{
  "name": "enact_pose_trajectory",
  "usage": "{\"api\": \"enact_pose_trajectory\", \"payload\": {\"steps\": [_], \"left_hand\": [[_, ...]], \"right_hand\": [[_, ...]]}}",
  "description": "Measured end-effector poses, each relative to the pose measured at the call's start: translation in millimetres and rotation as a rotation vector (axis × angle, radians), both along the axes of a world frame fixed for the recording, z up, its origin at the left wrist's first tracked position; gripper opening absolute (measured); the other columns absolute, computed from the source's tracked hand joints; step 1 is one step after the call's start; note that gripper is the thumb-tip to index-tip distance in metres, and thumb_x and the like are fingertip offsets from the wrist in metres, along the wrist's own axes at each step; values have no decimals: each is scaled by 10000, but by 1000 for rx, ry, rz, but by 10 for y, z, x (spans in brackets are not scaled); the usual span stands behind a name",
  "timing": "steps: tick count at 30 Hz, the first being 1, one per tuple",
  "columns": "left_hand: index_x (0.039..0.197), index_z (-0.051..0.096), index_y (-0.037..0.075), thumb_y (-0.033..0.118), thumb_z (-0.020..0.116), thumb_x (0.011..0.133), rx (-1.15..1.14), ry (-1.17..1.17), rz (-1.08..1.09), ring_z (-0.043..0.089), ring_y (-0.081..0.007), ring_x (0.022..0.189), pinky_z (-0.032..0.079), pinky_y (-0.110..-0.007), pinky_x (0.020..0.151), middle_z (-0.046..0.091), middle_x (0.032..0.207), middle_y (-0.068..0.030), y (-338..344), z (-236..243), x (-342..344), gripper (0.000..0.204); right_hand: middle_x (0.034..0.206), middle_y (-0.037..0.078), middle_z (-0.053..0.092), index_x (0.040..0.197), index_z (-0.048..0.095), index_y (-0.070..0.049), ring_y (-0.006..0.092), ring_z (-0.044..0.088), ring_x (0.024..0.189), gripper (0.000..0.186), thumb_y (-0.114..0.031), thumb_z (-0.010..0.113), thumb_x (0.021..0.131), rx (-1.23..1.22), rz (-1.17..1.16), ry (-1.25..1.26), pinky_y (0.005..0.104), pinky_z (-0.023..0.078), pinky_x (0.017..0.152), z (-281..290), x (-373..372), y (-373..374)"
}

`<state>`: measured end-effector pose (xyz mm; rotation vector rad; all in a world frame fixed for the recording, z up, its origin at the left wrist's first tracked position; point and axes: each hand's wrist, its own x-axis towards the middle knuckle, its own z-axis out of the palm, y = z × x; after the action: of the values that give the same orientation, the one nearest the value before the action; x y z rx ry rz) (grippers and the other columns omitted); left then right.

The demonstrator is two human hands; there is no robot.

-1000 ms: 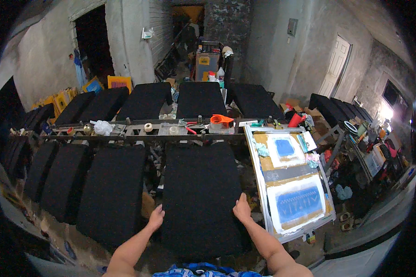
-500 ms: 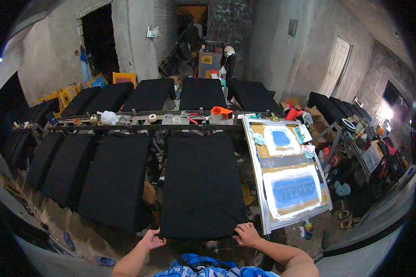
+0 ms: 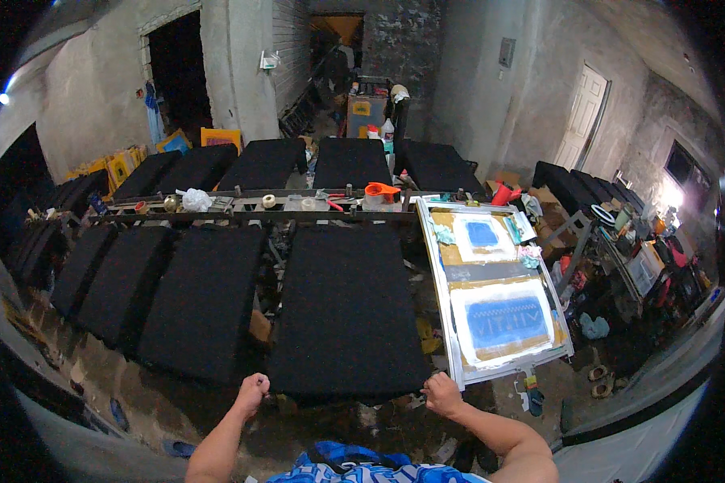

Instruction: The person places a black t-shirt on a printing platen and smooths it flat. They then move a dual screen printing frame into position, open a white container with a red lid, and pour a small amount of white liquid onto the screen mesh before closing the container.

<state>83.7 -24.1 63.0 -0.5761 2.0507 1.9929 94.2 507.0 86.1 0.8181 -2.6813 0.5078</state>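
My left hand is closed at the near left corner of a black cloth stretched over a long printing board; its fingertips grip the hem. At the opposite near corner, my right hand has its fingers curled on the same cloth. Just right of that hand lies a metal-framed printing screen with two blue, white-bordered stencil areas. Another black-covered board is left of the one I hold.
More black-covered boards stand along the far side. A metal rail between rows carries tape rolls, an orange dispenser and a crumpled bag. A cluttered stand is at right; slippers lie on the floor.
My hands have come from the cloth's sides down to its two near corners and now pull slightly outward, fingers more tightly curled. The view has shifted, the scene sitting higher.
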Motion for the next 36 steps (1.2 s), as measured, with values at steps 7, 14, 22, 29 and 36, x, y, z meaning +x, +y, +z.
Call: {"api": "enact_pose_trajectory", "payload": {"steps": [7,14,22,29,36], "left_hand": [[898,658,28,71,596,884,-326,-84,-179,565,-129,645,461,-322,582,600,705,-38,111,-408,287,77],[1361,547,77,192,642,967,398,-450,371,588,-337,1201,483,-526,1011,620,1301,-124,31,-817,55,421],[1456,472,116,97,451,1035,865,-83,381,508,-355,1324,417,-586,1091,535,1446,-127,213,-1138,-181,421],[1273,584,84,0,491,1010,465,-8,706,602,-274,1065,502,-488,1003,612,1234,-133,21,-1023,-133,291],[1029,666,65,-21,548,941,-159,205,472,593,-189,820,441,-304,693,647,879,-54,58,-894,-49,171]], "right_hand": [[849,99,561,852,569,-79,330,585,831,301,-123,784,646,274,-82,-265,437,533,684,-72,358,30],[1396,259,359,1395,350,-26,464,642,1035,809,-180,788,733,63,-409,-522,531,572,823,-132,339,-234],[950,312,679,1478,258,5,511,661,909,861,-57,697,739,-135,-603,-631,556,537,841,-456,-51,-194],[977,298,692,1382,490,-12,471,675,947,700,-80,699,717,19,-558,-617,542,539,855,-341,164,-130],[977,261,708,1448,388,-51,452,692,927,801,-165,715,726,37,-484,-656,542,553,837,110,421,-187]]}}
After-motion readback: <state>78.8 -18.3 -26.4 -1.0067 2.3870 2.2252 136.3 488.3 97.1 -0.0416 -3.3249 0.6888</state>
